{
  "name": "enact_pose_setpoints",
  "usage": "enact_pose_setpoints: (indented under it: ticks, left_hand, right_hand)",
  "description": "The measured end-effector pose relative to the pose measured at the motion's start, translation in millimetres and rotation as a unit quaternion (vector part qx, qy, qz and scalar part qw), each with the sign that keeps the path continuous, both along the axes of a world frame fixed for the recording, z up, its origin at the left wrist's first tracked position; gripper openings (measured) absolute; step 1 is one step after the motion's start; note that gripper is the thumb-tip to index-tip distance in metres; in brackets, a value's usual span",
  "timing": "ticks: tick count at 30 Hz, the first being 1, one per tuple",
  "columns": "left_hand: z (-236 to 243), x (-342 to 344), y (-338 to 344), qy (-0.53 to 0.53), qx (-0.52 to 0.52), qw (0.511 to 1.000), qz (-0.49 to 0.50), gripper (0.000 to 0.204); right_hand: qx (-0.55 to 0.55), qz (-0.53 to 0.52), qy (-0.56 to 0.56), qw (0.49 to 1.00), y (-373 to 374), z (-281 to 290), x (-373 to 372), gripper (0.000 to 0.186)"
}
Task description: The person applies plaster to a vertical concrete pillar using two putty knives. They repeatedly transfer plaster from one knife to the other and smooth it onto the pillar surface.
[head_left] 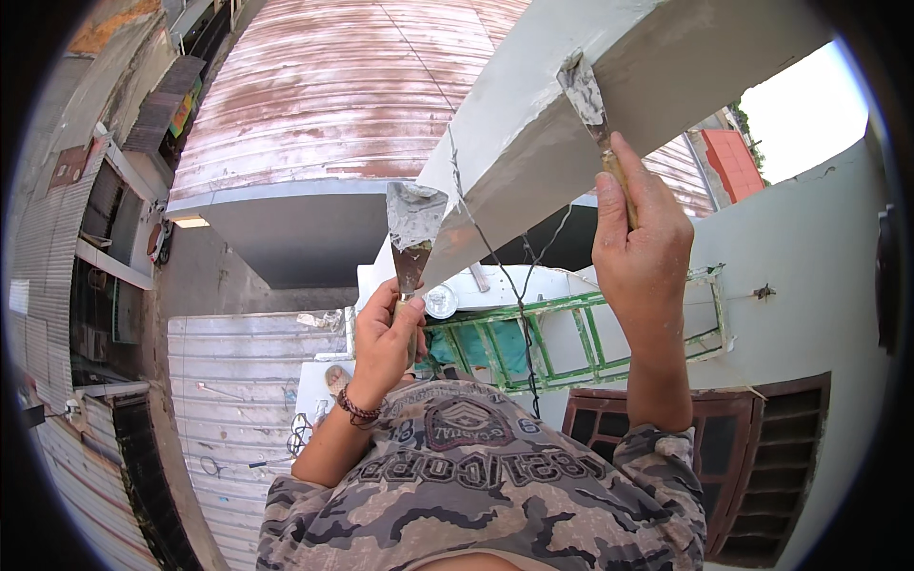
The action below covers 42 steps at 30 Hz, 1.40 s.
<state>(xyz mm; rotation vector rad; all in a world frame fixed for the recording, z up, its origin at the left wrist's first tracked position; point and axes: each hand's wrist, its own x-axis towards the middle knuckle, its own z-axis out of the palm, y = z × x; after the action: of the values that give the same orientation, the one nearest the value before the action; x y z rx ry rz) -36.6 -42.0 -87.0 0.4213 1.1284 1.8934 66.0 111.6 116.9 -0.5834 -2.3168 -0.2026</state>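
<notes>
My right hand point(647, 224) is closed round the wooden handle of a putty knife point(584, 93). Its blade, smeared with grey-white filler, lies against the lower edge of a pale concrete beam point(533, 143) that slants across the upper middle. Lower and to the left, my left hand point(388, 333) grips a second, wider putty knife point(415, 228) by its handle, blade pointing up. A thick load of wet filler covers the upper part of that blade. The beam's face looks smooth and partly coated.
A green-framed ladder point(590, 333) lies sideways below my hands, near a white round container point(440, 302). Dark twisted wires point(519, 300) hang in front of the beam. Corrugated metal roofing point(314, 95) spreads beyond, and a brown shuttered window point(714, 447) is at lower right.
</notes>
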Motion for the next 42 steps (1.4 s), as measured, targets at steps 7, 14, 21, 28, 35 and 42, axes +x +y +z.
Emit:
enact_pose_setpoints:
  ticks: [7,14,21,28,35,42]
  left_hand:
    - [-1,-1,-3,0.006,-0.006,1.000,-0.011,0.027]
    - [-3,1,-3,-0.004,-0.008,1.000,-0.006,0.029]
    - [-1,0,-2,0.001,-0.010,1.000,-0.011,0.029]
    - [-1,-1,-1,-0.003,-0.017,1.000,0.003,0.027]
    - [8,-3,-3,-0.013,0.001,1.000,-0.006,0.028]
    - [31,-7,-22,0.008,0.052,0.990,-0.135,0.030]
  right_hand:
    - [-0.031,-0.024,-0.018,0.999,-2,-3,-3,0.029]
    - [-0.039,-0.045,-0.049,0.997,-5,-1,-3,0.029]
    - [-0.056,-0.039,-0.067,0.995,-2,-8,-7,0.031]
    - [-0.206,0.064,-0.062,0.974,-30,-17,0,0.030]
    - [-0.568,0.094,0.070,0.815,-25,-16,27,0.036]
    - [-0.706,0.288,0.179,0.622,21,-68,71,0.040]
